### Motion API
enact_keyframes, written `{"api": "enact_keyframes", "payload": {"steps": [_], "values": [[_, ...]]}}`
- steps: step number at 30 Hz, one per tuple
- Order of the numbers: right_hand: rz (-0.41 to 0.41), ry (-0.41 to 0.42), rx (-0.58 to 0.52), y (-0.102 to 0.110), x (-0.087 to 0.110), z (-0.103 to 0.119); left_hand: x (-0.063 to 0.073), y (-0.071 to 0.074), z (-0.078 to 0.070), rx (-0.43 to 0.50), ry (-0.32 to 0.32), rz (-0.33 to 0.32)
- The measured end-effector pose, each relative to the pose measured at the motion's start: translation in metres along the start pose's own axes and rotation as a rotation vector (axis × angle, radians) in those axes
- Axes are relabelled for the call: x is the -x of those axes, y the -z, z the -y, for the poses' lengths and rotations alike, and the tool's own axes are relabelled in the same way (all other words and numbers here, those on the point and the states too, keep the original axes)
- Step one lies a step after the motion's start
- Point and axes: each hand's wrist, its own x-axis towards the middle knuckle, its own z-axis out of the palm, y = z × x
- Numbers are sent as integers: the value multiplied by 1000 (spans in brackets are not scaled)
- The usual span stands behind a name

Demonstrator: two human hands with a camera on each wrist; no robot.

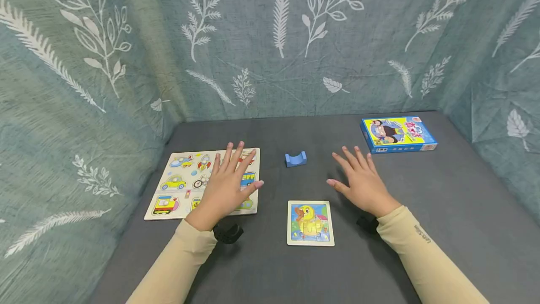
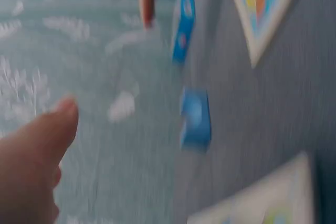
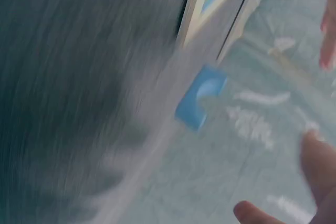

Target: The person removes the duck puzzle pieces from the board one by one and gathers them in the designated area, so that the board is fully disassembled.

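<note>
My left hand [image 1: 225, 189] hovers with spread fingers over the wooden vehicle puzzle board [image 1: 170, 205], covering part of its pictures. My right hand [image 1: 360, 184] is also spread out, palm down, above the dark table to the right of a small framed duck jigsaw [image 1: 311, 223]. Neither hand holds anything. Between the two hands, farther back, stands a blue block [image 1: 296, 159] with a curved hollow in its top. Both wrist views are blurred; the blue block [image 2: 196, 119] shows in the left one, and the same block [image 3: 200, 97] in the right one.
A blue and yellow picture box [image 1: 398, 134] lies at the back right of the table. Behind the table and along its sides hangs a grey-green curtain [image 1: 261, 37] with white leaf prints. A dark band [image 1: 228, 233] sits at my left wrist.
</note>
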Motion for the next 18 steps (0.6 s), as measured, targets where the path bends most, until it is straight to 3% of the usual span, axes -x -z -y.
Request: {"api": "enact_keyframes", "payload": {"steps": [2, 4, 6, 10, 14, 18], "values": [[-10, 63, -38, -6, 0, 11, 5, -7, -15, 70, -54, -49], [29, 135, -124, -13, 0, 23, 11, -17, -31, 185, -99, -52], [111, 206, -238, -21, -2, 35, 17, -30, -45, 302, -129, -3], [312, 276, -404, -39, -1, 42, 29, -59, -66, 470, -136, 176], [334, 309, -425, -53, 0, 42, 37, -77, -70, 492, -170, 265], [281, 328, -383, -54, 2, 37, 33, -90, -70, 457, -236, 271]]}}
